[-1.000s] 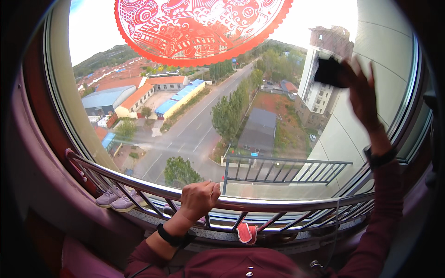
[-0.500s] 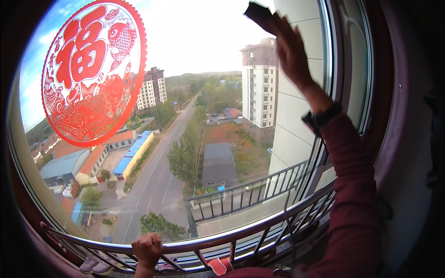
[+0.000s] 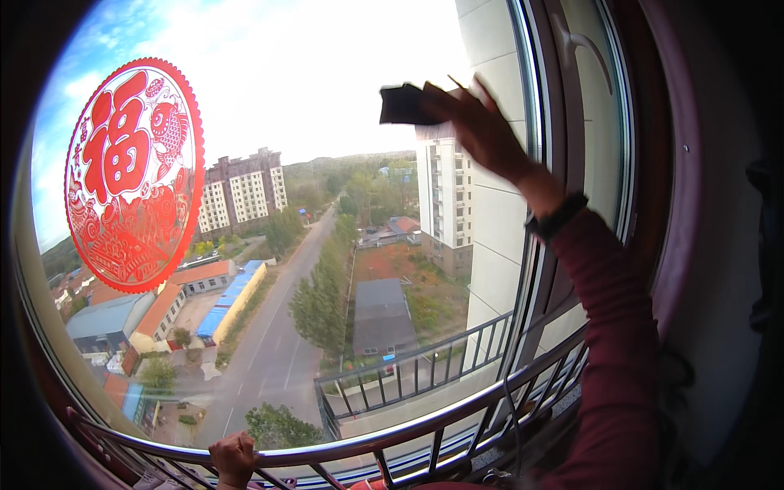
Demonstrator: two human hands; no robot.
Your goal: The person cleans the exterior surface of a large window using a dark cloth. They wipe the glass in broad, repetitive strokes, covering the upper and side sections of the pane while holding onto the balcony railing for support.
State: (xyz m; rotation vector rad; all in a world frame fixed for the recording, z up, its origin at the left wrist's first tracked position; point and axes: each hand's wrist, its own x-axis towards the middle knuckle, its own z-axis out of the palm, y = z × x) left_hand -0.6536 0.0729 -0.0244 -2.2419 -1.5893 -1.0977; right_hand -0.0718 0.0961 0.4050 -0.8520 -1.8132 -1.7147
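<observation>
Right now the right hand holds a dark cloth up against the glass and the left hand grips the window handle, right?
Not quite. In the head view the left hand grips the railing, not the window handle. The right hand does hold the dark cloth up against the glass.

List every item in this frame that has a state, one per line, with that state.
Right hand: raised high against the glass, gripping a dark rectangular cloth or pad.
Dark rectangular cloth or pad: held up at the pane, blurred.
Left hand: low, closed on the grey metal guard rail.
Grey metal guard rail: fixed across the window's base.
Round red paper-cut decoration: stuck flat on the glass.
White window handle: pointing down; the sash looks shut.
</observation>
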